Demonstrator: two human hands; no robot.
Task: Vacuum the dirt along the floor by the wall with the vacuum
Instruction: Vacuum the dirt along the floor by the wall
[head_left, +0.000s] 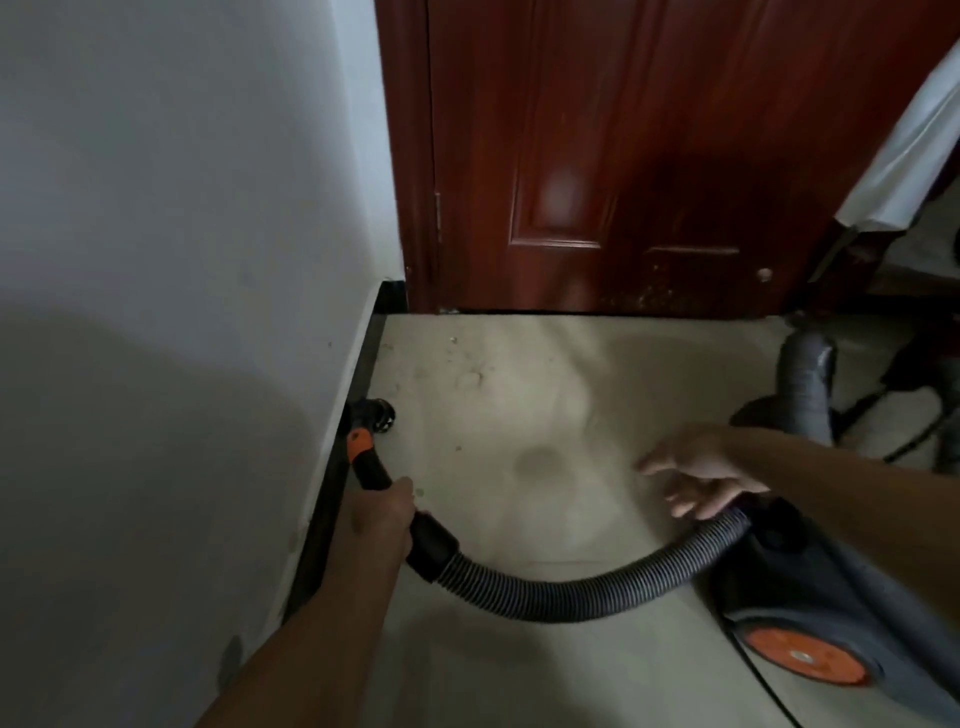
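- left hand (382, 519) is wrapped round the rigid black handle (371, 470), just behind its orange collar; the nozzle (376, 413) sits on the floor (545, 395) against the baseboard (358, 374) of the wall (182, 208).
- right hand (701, 480) is loose with fingers spread, holding nothing, just above where the hose (571, 595) joins the vacuum (810, 613).
- the hose is ribbed and likely bends freely: steer by the stiff handle.
- the vacuum looks bulky; expect drag once the hose goes taut.
- dirt (457, 358) lies ahead, near the door (623, 156).

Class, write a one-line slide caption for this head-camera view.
Left hand holds the wand at the baseboard; right hand open above the hose.
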